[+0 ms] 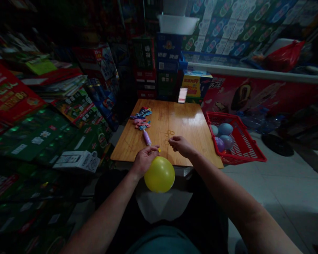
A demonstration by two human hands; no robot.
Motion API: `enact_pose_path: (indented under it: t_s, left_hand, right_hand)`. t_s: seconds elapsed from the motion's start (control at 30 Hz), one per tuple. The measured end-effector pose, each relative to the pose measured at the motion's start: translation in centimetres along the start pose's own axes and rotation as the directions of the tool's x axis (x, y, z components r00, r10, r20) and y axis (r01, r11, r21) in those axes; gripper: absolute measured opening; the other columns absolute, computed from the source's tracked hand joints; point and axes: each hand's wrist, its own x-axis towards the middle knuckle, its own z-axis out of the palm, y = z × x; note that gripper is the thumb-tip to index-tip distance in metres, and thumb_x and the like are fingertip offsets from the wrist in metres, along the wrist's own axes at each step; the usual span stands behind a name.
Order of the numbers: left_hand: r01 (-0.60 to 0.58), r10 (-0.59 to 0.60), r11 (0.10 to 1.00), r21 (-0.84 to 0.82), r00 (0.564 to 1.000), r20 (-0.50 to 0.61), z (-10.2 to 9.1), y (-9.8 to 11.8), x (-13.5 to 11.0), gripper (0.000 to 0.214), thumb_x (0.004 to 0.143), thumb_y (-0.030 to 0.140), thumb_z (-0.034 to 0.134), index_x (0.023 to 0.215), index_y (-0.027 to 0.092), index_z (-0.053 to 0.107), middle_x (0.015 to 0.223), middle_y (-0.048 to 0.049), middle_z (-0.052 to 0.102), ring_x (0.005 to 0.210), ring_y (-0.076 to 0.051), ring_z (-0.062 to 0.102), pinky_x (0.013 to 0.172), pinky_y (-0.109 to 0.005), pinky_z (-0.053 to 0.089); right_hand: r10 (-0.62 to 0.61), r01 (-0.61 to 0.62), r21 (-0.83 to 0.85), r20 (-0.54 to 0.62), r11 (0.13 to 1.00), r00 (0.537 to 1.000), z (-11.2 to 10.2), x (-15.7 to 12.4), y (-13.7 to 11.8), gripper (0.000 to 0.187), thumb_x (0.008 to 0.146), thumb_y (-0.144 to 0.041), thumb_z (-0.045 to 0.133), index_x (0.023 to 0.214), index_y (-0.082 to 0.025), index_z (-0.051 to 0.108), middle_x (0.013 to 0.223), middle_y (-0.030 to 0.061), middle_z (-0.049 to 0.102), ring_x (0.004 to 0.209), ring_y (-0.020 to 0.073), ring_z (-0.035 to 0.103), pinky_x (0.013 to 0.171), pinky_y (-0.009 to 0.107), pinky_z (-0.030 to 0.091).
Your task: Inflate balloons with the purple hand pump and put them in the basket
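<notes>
A blown-up yellow balloon [159, 175] hangs at the front edge of the wooden table [155, 118]. Its neck is pinched in the fingers of my left hand [144, 159], with the yellow tip showing above them. My right hand [182, 146] is closed over the tabletop beside several thin yellow rubber bands [170, 132]. Whether a band is between its fingertips is too small to make out. Just beyond my left hand lies a purple balloon pump [146, 137]. Behind the pump is a pile of flat balloons [142, 119] in blue, pink and other colours.
On the right, a red basket [243, 132] holds several inflated balloons [225, 129]. Stacked beer cartons [168, 53] stand behind the table, and green cartons [34, 135] fill the left side. Plastic bottles [265, 120] stand beyond the basket.
</notes>
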Motion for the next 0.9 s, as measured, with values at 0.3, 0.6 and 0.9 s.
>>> enact_pose_path:
  t_s: [0.3, 0.6, 0.9]
  left_hand:
    - [-0.004, 0.008, 0.998, -0.059, 0.998, 0.059, 1.7, 2.5, -2.0, 0.032, 0.073, 0.043, 0.09, 0.087, 0.017, 0.079, 0.089, -0.0083, 0.077, 0.069, -0.018, 0.068, 0.064, -0.028, 0.051]
    - [-0.056, 0.056, 0.998, 0.01, 0.998, -0.002, 1.2, 1.6, -3.4, 0.027, 0.072, 0.037, 0.088, 0.085, 0.015, 0.076, 0.075, -0.0042, 0.073, 0.059, -0.015, 0.064, 0.057, -0.025, 0.047]
    - [-0.173, 0.179, 0.984, 0.052, 0.967, -0.178, 0.2, 2.3, -2.6, 0.044, 0.069, 0.036, 0.093, 0.103, 0.017, 0.073, 0.076, -0.0025, 0.075, 0.068, -0.017, 0.07, 0.065, -0.025, 0.05]
  right_hand:
    - [-0.051, 0.028, 0.22, 0.097, 0.975, 0.994, 2.5, -5.1, -2.9, 0.029, 0.081, -0.041, 0.077, 0.073, -0.017, 0.06, 0.064, -0.0029, 0.052, 0.056, 0.0093, 0.043, 0.053, 0.024, 0.033]
    - [-0.029, -0.027, 0.568, 0.089, 0.823, 0.996, 4.8, -7.5, -3.6, 0.034, 0.075, -0.043, 0.081, 0.079, -0.018, 0.057, 0.079, 0.0008, 0.061, 0.056, 0.0063, 0.04, 0.049, 0.021, 0.024]
    - [-0.057, 0.033, 0.207, 0.108, 0.978, 0.992, 5.4, -8.5, -5.8, 0.021, 0.082, -0.035, 0.078, 0.079, -0.017, 0.066, 0.064, -0.0021, 0.057, 0.052, 0.0087, 0.045, 0.048, 0.024, 0.029]
